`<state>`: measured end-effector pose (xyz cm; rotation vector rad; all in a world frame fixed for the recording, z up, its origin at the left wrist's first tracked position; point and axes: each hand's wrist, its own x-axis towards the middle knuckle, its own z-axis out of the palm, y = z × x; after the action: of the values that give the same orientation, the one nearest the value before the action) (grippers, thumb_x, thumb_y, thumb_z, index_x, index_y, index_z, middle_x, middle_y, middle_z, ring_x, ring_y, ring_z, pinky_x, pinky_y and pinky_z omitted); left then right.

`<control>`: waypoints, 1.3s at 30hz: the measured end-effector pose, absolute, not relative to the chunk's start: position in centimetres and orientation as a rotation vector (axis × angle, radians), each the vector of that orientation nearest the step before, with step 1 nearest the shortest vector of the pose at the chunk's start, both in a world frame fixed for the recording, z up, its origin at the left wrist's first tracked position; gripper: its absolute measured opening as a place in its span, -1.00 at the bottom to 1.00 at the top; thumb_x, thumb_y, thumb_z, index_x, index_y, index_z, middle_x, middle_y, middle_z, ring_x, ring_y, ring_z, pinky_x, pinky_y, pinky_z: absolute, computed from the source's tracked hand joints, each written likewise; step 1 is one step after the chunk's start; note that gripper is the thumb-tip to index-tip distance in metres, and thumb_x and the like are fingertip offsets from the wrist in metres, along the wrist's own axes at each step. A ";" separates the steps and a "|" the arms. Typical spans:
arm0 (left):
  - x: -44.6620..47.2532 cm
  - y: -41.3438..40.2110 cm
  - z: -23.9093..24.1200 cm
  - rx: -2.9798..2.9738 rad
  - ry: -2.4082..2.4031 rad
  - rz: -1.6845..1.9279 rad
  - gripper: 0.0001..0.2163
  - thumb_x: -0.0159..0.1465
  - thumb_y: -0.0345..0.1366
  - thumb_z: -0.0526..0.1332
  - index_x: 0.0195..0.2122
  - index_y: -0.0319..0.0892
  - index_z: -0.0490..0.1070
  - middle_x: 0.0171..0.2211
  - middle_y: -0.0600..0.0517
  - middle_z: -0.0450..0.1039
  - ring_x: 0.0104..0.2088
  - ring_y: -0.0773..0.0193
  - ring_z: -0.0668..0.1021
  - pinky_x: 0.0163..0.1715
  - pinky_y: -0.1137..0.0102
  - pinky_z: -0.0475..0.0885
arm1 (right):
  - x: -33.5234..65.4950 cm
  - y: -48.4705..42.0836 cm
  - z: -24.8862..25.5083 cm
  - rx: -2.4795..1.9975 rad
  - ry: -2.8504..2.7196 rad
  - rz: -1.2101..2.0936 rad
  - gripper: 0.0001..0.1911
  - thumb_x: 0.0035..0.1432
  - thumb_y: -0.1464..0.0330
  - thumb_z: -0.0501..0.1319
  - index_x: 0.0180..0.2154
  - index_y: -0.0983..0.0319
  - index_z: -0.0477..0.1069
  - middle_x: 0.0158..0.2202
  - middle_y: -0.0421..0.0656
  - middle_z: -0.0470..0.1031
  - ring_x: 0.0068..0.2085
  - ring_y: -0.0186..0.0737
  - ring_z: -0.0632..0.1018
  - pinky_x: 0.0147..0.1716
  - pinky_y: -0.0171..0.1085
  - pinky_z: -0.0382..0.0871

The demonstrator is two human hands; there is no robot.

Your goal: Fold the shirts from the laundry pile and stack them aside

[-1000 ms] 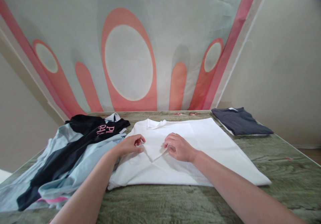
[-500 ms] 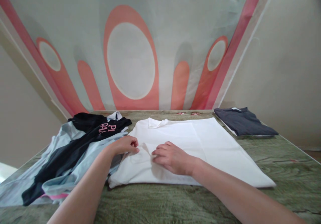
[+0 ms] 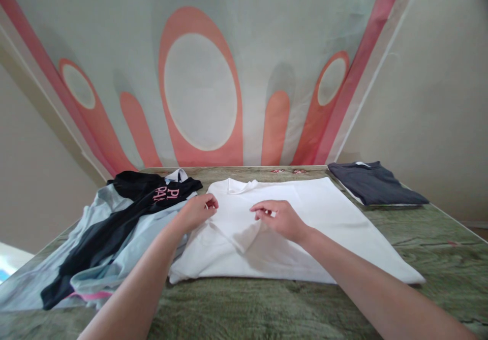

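A white shirt [image 3: 324, 238] lies spread in front of me, its collar at the far left and its long near edge facing me. My left hand [image 3: 197, 212] is closed in a pinch at the shirt's left side, holding the cloth there. With thumb and fingers together, my right hand [image 3: 282, 219] grips a raised flap of the same shirt, which looks like a sleeve. Between the two hands the flap hangs in a pointed fold. The exact bit of cloth under the left fingertips is hidden.
Left of the shirt, a loose heap holds a black garment [image 3: 125, 218] with pink lettering and light blue garments [image 3: 133, 251]. A folded dark grey garment [image 3: 375, 183] rests at the back right. Everything lies on a wood-patterned table [image 3: 229, 307], with a patterned wall behind it.
Both hands have moved away from me and up a little, the right one also to the right. The sleeve-like flap is lifted and pulled further across the shirt.
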<state>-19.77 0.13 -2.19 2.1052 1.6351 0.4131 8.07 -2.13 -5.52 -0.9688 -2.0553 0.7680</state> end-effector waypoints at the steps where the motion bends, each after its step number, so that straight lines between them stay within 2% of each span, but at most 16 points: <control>1: -18.6 -0.3 -1.9 2.123 1.567 0.467 -0.84 0.10 -0.26 0.14 -0.33 -0.15 0.45 -0.44 0.06 0.43 -0.40 0.24 0.44 -0.39 0.43 0.25 | 8.4 -1.4 -5.8 -1.043 -1.979 0.771 -0.74 0.22 0.36 0.10 -0.16 0.18 0.54 -0.30 -0.18 0.61 -0.32 -0.29 0.55 -0.27 -0.31 0.35; 4: -15.4 -1.9 -1.9 2.146 1.244 0.461 -0.84 0.17 -0.25 0.13 -0.29 -0.13 0.46 -0.42 0.07 0.45 -0.39 0.26 0.46 -0.36 0.44 0.28 | 9.4 0.2 -6.7 -1.103 -1.999 0.841 -0.77 0.18 0.35 0.13 -0.20 0.19 0.54 -0.26 -0.17 0.59 -0.31 -0.29 0.53 -0.32 -0.33 0.33; 7: -13.6 -3.0 -2.9 2.179 1.095 0.272 -0.86 0.15 -0.26 0.18 -0.28 -0.11 0.46 -0.43 0.08 0.45 -0.40 0.26 0.46 -0.38 0.45 0.27 | 10.1 0.9 -7.5 -1.044 -2.180 0.935 -0.72 0.09 0.31 0.23 -0.13 0.20 0.51 -0.19 -0.15 0.55 -0.25 -0.28 0.51 -0.29 -0.32 0.34; 12: -13.0 -3.3 -4.8 2.236 1.242 0.231 -0.64 0.11 -0.06 0.28 -0.14 -0.11 0.33 -0.44 0.10 0.41 -0.44 0.23 0.45 -0.46 0.44 0.20 | 10.2 0.6 -7.7 -1.089 -2.396 0.880 -0.55 -0.10 0.33 0.35 -0.08 0.21 0.48 -0.33 -0.20 0.51 -0.35 -0.28 0.46 -0.35 -0.33 0.31; 15: -13.0 -2.7 -5.6 2.274 1.372 0.335 -0.69 0.20 -0.05 0.20 -0.13 -0.11 0.31 -0.41 0.07 0.41 -0.40 0.21 0.46 -0.43 0.41 0.22 | 10.0 0.5 -7.6 -1.101 -2.384 0.904 -0.59 -0.13 0.39 0.33 -0.13 0.21 0.49 -0.35 -0.22 0.51 -0.37 -0.30 0.45 -0.38 -0.36 0.29; 17: -13.4 -2.0 -6.2 2.322 1.476 0.437 -0.78 0.25 -0.13 0.13 -0.18 -0.13 0.35 -0.35 0.02 0.42 -0.31 0.18 0.47 -0.33 0.38 0.25 | 10.0 0.5 -7.7 -1.078 -2.342 0.956 -0.62 -0.12 0.44 0.29 -0.15 0.22 0.49 -0.32 -0.22 0.52 -0.35 -0.31 0.46 -0.37 -0.37 0.28; 20: -14.4 -1.0 -6.6 2.371 1.527 0.399 -0.85 0.21 -0.19 0.16 -0.33 -0.15 0.40 -0.33 -0.02 0.42 -0.25 0.15 0.45 -0.23 0.35 0.26 | 10.0 0.6 -8.1 -1.077 -2.276 1.043 -0.64 -0.07 0.44 0.25 -0.14 0.23 0.48 -0.34 -0.23 0.51 -0.38 -0.34 0.44 -0.39 -0.39 0.28; 23: -15.4 -0.4 -6.1 2.329 1.483 0.290 -0.85 0.20 -0.21 0.16 -0.44 -0.15 0.36 -0.42 0.04 0.41 -0.35 0.22 0.45 -0.32 0.40 0.26 | 9.9 0.8 -8.6 -1.113 -2.278 0.965 -0.71 -0.01 0.43 0.20 -0.18 0.22 0.49 -0.36 -0.23 0.51 -0.39 -0.34 0.44 -0.38 -0.38 0.27; 26: -16.1 -0.4 -5.2 2.281 1.444 0.270 -0.83 0.27 -0.19 0.08 -0.40 -0.14 0.32 -0.49 0.10 0.38 -0.43 0.28 0.44 -0.43 0.46 0.23 | 9.8 1.0 -9.0 -1.148 -2.320 0.776 -0.78 0.00 0.45 0.19 -0.26 0.22 0.51 -0.37 -0.21 0.51 -0.39 -0.32 0.45 -0.36 -0.37 0.25; 31: -15.9 -0.6 -5.3 2.319 1.518 0.226 -0.89 0.27 -0.22 0.08 -0.34 -0.10 0.32 -0.48 0.10 0.40 -0.42 0.24 0.46 -0.43 0.44 0.20 | 9.7 0.9 -9.1 -1.128 -2.379 0.531 -0.83 0.05 0.48 0.16 -0.30 0.21 0.50 -0.34 -0.17 0.51 -0.29 -0.26 0.45 -0.27 -0.33 0.23; 36: -15.2 -1.0 -5.0 2.399 1.554 0.293 -0.97 0.22 -0.31 0.14 -0.34 -0.11 0.33 -0.38 0.06 0.38 -0.33 0.22 0.44 -0.32 0.40 0.23 | 9.9 1.0 -9.1 -1.125 -2.350 0.568 -0.86 0.09 0.43 0.18 -0.28 0.20 0.49 -0.36 -0.20 0.49 -0.33 -0.30 0.43 -0.31 -0.34 0.22; 39: -15.0 -1.8 -3.4 2.460 1.345 0.259 -0.91 0.17 -0.26 0.21 -0.31 -0.11 0.36 -0.36 0.08 0.34 -0.31 0.24 0.42 -0.29 0.42 0.25 | 9.9 1.0 -9.0 -1.131 -2.244 0.610 -0.83 0.08 0.46 0.16 -0.28 0.20 0.49 -0.34 -0.21 0.47 -0.37 -0.34 0.42 -0.33 -0.35 0.22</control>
<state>-15.05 -1.85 -3.42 2.4605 1.3450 0.2590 9.87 1.01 -8.99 -1.1313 -2.2442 0.6101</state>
